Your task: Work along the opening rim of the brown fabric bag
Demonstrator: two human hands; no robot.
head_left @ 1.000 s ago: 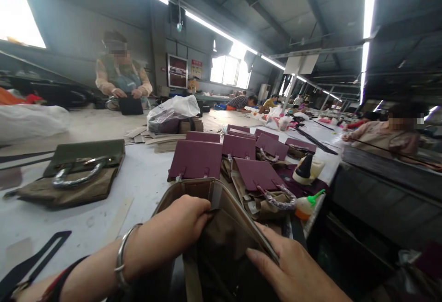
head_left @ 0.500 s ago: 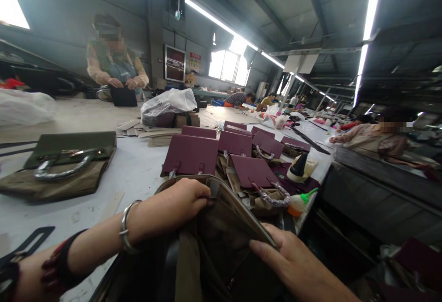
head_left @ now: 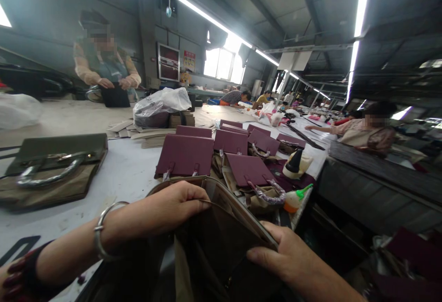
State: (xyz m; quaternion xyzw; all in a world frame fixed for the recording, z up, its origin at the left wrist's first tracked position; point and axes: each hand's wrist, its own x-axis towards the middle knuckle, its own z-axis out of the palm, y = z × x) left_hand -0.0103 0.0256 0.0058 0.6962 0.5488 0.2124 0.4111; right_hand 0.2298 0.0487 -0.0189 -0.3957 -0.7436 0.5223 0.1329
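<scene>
Since the earlier frame the view is swinging a little rightward, so the olive bag (head_left: 51, 168) and the seated co-worker (head_left: 103, 69) are sliding toward the left edge, while the hands are keeping much the same grip on the tan bag (head_left: 221, 237). The left hand (head_left: 172, 203) is closing over the near-left rim of that bag, fingers curled over the edge and pulling it outward; a silver bangle (head_left: 103, 233) is circling its wrist. The right hand (head_left: 293, 260) is pressing on the opposite rim, thumb lying along the edge, so the two hands are sitting well apart and holding the mouth open. The bag is lying at the near edge of the white worktop (head_left: 124, 173), right under the camera, and its dark lining is showing; what is inside is too dark to tell. Just beyond it, maroon flap pieces (head_left: 184, 154) with small metal fittings are standing in rows on the worktop, one with a wrapped handle (head_left: 271, 194). An orange glue bottle with a green tip (head_left: 293, 198) is lying beside them, near a cream container with a black cone top (head_left: 297, 164). Farther back a white plastic sack (head_left: 160, 104) is resting on stacked board pieces.
</scene>
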